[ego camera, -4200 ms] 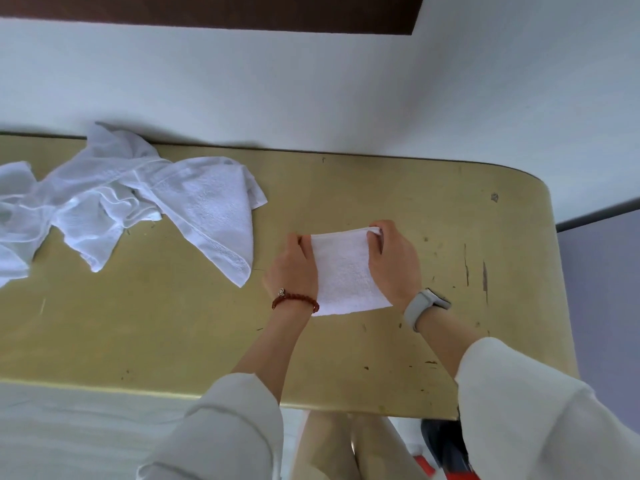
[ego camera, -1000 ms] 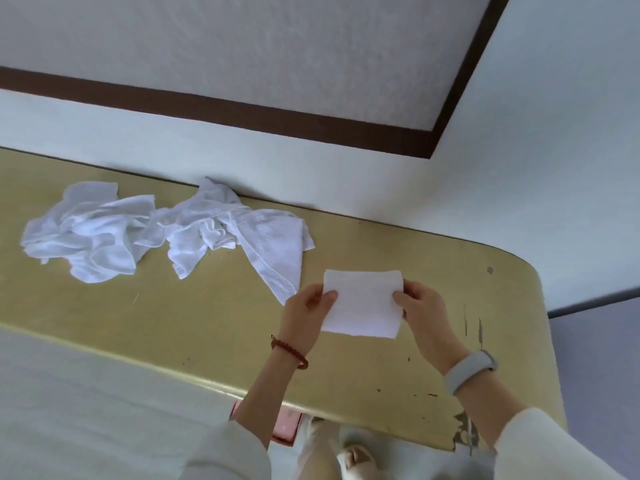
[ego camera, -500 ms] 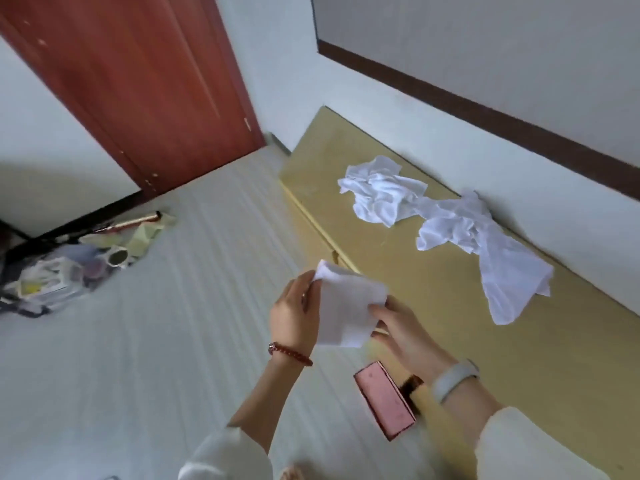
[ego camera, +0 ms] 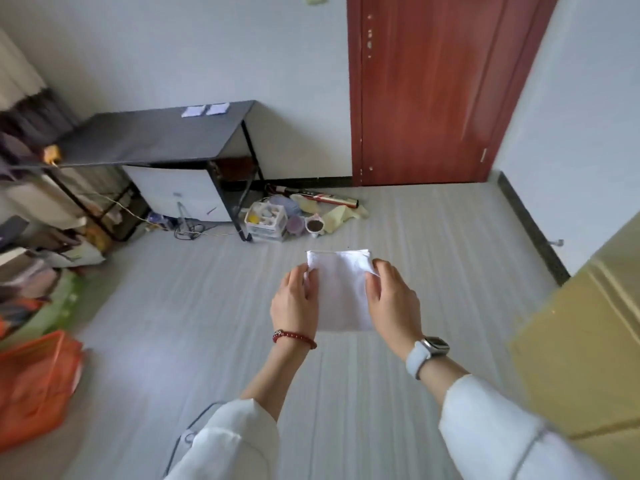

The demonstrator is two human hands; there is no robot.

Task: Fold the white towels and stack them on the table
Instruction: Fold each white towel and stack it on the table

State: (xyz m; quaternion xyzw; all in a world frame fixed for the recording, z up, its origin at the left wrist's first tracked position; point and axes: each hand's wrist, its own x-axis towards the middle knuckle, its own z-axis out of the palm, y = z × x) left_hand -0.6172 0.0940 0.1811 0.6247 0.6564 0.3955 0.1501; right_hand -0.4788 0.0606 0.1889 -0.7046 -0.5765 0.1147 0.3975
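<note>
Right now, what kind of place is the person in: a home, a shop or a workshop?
Most likely a room in a home. A red-brown door stands shut in a plain white wall, a black desk has household clutter on the floor beside it, and both hands hold a folded white towel.

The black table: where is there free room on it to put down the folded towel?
The black table is bare across its middle and front. Two white folded pieces sit at its far edge; a yellow thing sits at the left. Both hands hold the folded towel.
</note>
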